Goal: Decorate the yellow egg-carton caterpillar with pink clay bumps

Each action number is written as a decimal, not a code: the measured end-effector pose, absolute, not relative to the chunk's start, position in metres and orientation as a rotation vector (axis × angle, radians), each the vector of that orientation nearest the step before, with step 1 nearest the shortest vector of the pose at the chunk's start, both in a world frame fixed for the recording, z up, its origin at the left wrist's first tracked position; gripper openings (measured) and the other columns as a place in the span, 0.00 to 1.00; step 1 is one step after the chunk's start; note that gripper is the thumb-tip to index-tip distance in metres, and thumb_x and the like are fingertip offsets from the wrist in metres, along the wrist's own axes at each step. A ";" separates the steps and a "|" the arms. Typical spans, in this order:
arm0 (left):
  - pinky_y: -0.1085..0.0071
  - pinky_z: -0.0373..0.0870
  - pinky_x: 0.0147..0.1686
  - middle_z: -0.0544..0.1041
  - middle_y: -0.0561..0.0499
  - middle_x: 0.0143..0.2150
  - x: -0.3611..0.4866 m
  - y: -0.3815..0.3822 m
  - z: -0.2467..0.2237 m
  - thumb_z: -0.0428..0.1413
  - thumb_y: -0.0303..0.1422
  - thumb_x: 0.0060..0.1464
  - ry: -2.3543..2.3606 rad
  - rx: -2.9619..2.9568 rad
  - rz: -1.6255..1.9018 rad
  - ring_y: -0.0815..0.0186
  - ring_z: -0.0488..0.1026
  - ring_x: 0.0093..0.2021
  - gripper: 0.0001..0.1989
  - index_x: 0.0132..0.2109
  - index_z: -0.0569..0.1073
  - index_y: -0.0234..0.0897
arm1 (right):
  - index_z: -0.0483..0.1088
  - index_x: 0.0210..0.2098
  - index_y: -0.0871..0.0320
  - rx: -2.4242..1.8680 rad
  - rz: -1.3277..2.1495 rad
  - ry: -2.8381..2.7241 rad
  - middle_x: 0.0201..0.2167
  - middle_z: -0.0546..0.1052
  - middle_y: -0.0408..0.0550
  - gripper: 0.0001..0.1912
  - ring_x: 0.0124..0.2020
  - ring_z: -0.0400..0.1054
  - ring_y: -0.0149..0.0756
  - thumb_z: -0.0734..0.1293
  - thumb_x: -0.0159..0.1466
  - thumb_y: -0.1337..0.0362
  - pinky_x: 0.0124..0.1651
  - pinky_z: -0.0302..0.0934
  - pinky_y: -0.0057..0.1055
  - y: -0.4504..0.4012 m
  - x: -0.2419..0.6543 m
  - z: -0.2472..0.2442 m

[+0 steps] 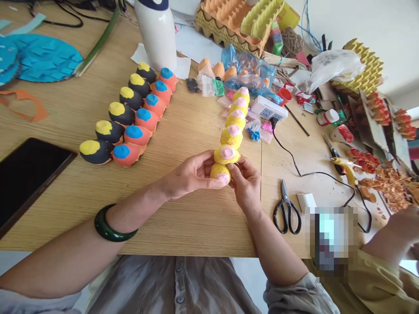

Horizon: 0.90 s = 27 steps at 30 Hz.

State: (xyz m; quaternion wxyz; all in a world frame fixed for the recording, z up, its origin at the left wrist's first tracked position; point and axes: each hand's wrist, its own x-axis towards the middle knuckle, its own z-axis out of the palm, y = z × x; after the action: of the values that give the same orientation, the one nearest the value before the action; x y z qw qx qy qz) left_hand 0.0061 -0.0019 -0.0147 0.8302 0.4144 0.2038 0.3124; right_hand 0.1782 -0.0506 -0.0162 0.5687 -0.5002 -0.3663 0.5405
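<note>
Between my two hands is a strip of egg-carton cups [231, 136], covered in yellow with a pink patch on top of each cup. My left hand [193, 174] grips its near end from the left, the thumb against the nearest cup. From the right, my right hand [245, 179] pinches the same end, thumb on the cup's side. The strip points away from me across the table. Left of it lie two similar strips side by side: a black one with yellow tops [121, 112] and an orange-red one with blue tops [144, 118].
Black-handled scissors [285, 209] lie right of my hands, near a white power strip [270, 109] with a black cord. A white bottle [157, 37] and egg trays [225, 24] stand at the back. A phone [31, 179] lies left. A co-worker's arm [389, 240] is at right.
</note>
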 end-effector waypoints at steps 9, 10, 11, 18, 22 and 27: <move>0.65 0.78 0.55 0.78 0.46 0.59 0.008 -0.004 -0.016 0.75 0.28 0.48 0.390 0.878 0.652 0.58 0.76 0.59 0.36 0.63 0.74 0.42 | 0.78 0.40 0.52 -1.185 1.304 -0.764 0.30 0.76 0.39 0.15 0.24 0.62 0.26 0.79 0.59 0.51 0.22 0.55 0.22 -0.051 0.180 -0.015; 0.64 0.78 0.55 0.77 0.45 0.60 0.009 -0.005 -0.016 0.75 0.28 0.47 0.381 0.880 0.655 0.56 0.76 0.60 0.37 0.63 0.73 0.42 | 0.78 0.40 0.52 -1.175 1.298 -0.771 0.30 0.75 0.39 0.15 0.24 0.62 0.25 0.79 0.59 0.51 0.22 0.55 0.22 -0.051 0.179 -0.015; 0.64 0.78 0.56 0.77 0.45 0.61 0.009 -0.005 -0.016 0.75 0.28 0.46 0.379 0.884 0.661 0.55 0.75 0.61 0.38 0.63 0.73 0.42 | 0.78 0.40 0.52 -1.167 1.291 -0.779 0.29 0.75 0.39 0.15 0.23 0.61 0.25 0.79 0.59 0.51 0.21 0.55 0.22 -0.050 0.179 -0.016; 0.62 0.80 0.55 0.77 0.43 0.62 0.014 -0.009 -0.015 0.75 0.29 0.46 0.444 0.902 0.703 0.52 0.76 0.61 0.38 0.63 0.72 0.40 | 0.79 0.39 0.52 -1.173 1.248 -0.828 0.27 0.75 0.39 0.15 0.22 0.59 0.25 0.79 0.60 0.50 0.20 0.55 0.22 -0.050 0.177 -0.018; 0.65 0.80 0.53 0.79 0.43 0.60 0.014 -0.010 -0.014 0.74 0.30 0.50 0.500 0.903 0.727 0.57 0.79 0.56 0.34 0.62 0.73 0.37 | 0.78 0.38 0.52 -1.178 1.260 -0.821 0.26 0.74 0.38 0.15 0.20 0.56 0.24 0.79 0.60 0.50 0.20 0.53 0.22 -0.050 0.178 -0.017; 0.62 0.80 0.54 0.81 0.41 0.58 0.010 -0.007 -0.014 0.75 0.33 0.49 0.506 0.918 0.698 0.53 0.80 0.57 0.35 0.63 0.74 0.34 | 0.77 0.39 0.52 -1.213 1.320 -0.750 0.29 0.76 0.39 0.18 0.23 0.61 0.25 0.80 0.56 0.49 0.21 0.54 0.22 -0.049 0.180 -0.013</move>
State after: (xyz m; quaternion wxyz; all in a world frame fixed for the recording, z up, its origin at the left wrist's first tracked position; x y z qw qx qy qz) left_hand 0.0098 -0.0071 -0.0144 0.8083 0.4291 0.2366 0.3264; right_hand 0.1798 -0.0492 -0.0130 0.5640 -0.5153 -0.3187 0.5611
